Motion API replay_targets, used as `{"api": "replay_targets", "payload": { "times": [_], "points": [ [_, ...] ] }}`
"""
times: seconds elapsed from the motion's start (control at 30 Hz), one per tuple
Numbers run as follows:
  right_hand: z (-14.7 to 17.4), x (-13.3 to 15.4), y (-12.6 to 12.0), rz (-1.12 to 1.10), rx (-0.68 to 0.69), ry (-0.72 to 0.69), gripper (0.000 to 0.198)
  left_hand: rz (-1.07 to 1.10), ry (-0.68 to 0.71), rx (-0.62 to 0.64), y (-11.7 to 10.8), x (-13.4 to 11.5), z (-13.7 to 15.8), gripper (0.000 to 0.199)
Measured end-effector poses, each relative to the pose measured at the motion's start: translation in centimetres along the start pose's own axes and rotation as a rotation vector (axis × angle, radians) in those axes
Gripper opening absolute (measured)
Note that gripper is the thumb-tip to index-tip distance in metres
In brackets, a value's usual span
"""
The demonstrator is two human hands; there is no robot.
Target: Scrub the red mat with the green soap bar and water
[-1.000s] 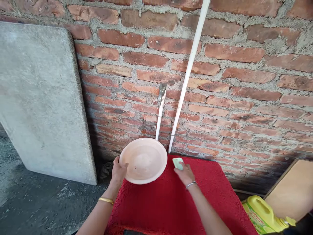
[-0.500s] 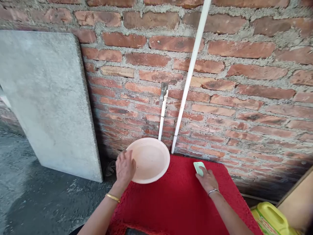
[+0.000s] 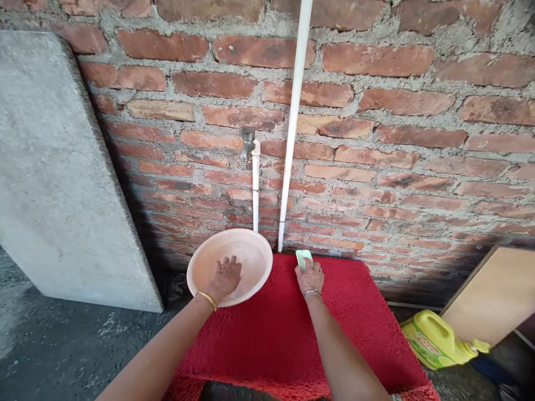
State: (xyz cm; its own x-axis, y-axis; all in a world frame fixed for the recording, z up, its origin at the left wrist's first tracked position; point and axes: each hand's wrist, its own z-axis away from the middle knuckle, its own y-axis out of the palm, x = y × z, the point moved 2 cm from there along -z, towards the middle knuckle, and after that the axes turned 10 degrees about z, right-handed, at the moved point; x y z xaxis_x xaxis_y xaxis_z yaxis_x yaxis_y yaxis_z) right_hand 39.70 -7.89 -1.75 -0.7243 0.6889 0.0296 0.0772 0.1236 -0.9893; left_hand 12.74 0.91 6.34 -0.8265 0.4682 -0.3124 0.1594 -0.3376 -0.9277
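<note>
My left hand is over the inside of a pale pink plastic basin, fingers apart and with nothing seen in them. Whether it touches the basin's bottom or any water, I cannot tell. The basin sits at the left end of a red fabric-covered surface, close to the wall. Near the back edge of that surface, my right hand grips a flat pale green block with rounded corners. A small hole shows near its far end; its underside is hidden, resting on the red cloth.
A metal tap and a white pipe stand against the brick wall. On the left leans a concrete slab. A yellow jug lies on the right by a wooden board.
My left hand has moved from the basin's left rim to over its inside. The right hand and green block have stayed near the back of the cloth. The view has shifted right.
</note>
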Motion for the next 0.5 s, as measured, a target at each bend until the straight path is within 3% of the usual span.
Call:
{"api": "replay_targets", "payload": {
  "times": [0.07, 0.13, 0.2, 0.27, 0.37, 0.43, 0.5],
  "points": [
    [0.0, 0.0, 0.2, -0.006, 0.000, -0.001, 0.049, 0.087, 0.083, -0.090, 0.4, -2.9, 1.8, 0.044],
    [-0.1, -0.1, 0.3, -0.010, 0.002, -0.001, 0.049, 0.391, 0.331, -0.164, 2.3, -7.2, 4.6, 0.037],
    [-0.1, -0.1, 0.4, -0.012, 0.003, 0.001, 0.049, 0.712, 0.569, -0.124, 5.8, -12.0, 7.9, 0.034],
    [0.0, -0.1, 0.4, -0.014, 0.002, -0.001, 0.049, 0.910, 0.704, -0.088, 9.7, -16.4, 11.1, 0.039],
    [0.1, -0.1, 0.5, -0.016, 0.003, -0.023, 0.049, 0.821, 0.877, 0.056, 13.4, -21.4, 13.5, 0.045],
    [0.2, 0.0, 0.5, -0.016, 0.003, -0.041, 0.050, 0.692, 1.015, 0.235, 13.6, -23.1, 12.7, 0.043],
    [0.3, 0.1, 0.5, -0.016, 0.000, -0.053, 0.050, 0.621, 1.063, 0.331, 12.2, -23.4, 10.1, 0.044]
  ]
}}
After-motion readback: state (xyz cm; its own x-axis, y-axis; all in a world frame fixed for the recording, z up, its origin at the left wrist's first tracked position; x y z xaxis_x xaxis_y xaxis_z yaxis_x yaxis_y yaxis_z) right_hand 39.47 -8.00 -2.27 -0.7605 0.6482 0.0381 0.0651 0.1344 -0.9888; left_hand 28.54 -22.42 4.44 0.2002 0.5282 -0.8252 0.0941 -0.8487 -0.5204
